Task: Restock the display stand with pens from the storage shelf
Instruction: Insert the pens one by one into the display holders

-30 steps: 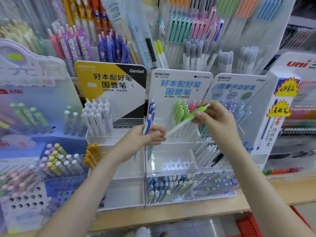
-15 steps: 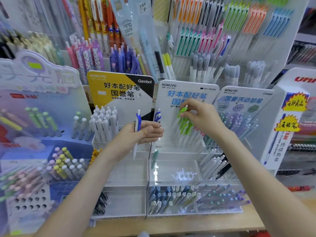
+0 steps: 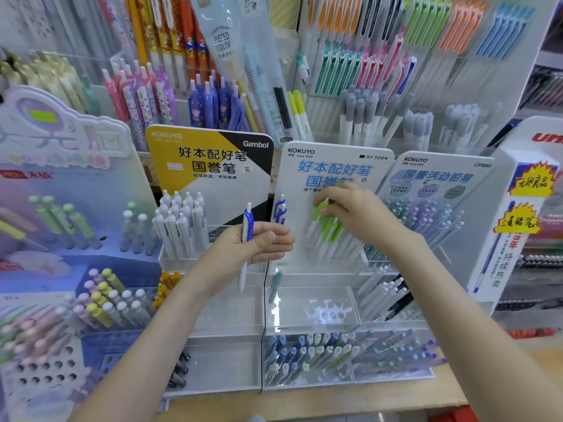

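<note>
A clear acrylic display stand (image 3: 310, 269) with a white Kokuyo header card stands at the centre. My left hand (image 3: 256, 242) grips a white pen with a blue clip (image 3: 247, 236), upright, just left of the stand. My right hand (image 3: 353, 214) pinches the top of a green-clipped white pen (image 3: 318, 210) that stands among other green-clipped pens (image 3: 330, 229) in the stand's upper tier. Two blue-clipped pens (image 3: 280, 210) stand at that tier's left edge. The middle tier holds an empty white pen insert (image 3: 330, 310).
A yellow-and-black Gambol stand (image 3: 210, 166) with white pens is to the left, a Campus pencil stand (image 3: 438, 190) to the right. Racks of hanging pens fill the back. A white Uni stand (image 3: 524, 226) is far right. The wooden shelf edge (image 3: 335, 403) runs below.
My right hand carried the green-clipped pen from a slanted hold in front of the stand up into the upper tier and set it upright among the green pens. My left hand shifted slightly left.
</note>
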A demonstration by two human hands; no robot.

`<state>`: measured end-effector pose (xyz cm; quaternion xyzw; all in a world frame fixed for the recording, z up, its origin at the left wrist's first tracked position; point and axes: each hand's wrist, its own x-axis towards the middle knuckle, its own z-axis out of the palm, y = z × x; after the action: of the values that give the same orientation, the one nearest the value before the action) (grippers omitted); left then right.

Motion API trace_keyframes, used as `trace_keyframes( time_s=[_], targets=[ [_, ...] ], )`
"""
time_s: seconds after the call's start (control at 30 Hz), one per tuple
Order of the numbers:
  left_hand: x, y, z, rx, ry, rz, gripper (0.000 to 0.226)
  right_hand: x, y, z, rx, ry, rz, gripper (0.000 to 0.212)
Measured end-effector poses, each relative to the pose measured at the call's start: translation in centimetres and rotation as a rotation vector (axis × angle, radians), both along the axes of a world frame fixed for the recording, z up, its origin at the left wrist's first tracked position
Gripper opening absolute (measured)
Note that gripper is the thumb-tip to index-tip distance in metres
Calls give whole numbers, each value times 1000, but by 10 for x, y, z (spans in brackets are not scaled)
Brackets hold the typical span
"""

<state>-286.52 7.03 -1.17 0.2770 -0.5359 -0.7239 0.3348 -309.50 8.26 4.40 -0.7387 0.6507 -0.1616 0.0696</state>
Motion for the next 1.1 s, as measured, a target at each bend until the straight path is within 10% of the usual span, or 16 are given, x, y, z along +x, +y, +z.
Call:
trace_keyframes(
  time_s=[0.63, 0.93, 1.1],
  targets=[
    [-2, 4, -7, 33, 10, -54, 28, 15, -12, 10, 33, -10, -182, 9],
    [0, 6, -8, -6, -75, -42, 18, 34, 6, -15, -419, 136, -141, 24],
    [-9, 12, -5, -33, -153, -169, 14, 74, 38, -7, 107, -345, 187, 31]
  ],
)
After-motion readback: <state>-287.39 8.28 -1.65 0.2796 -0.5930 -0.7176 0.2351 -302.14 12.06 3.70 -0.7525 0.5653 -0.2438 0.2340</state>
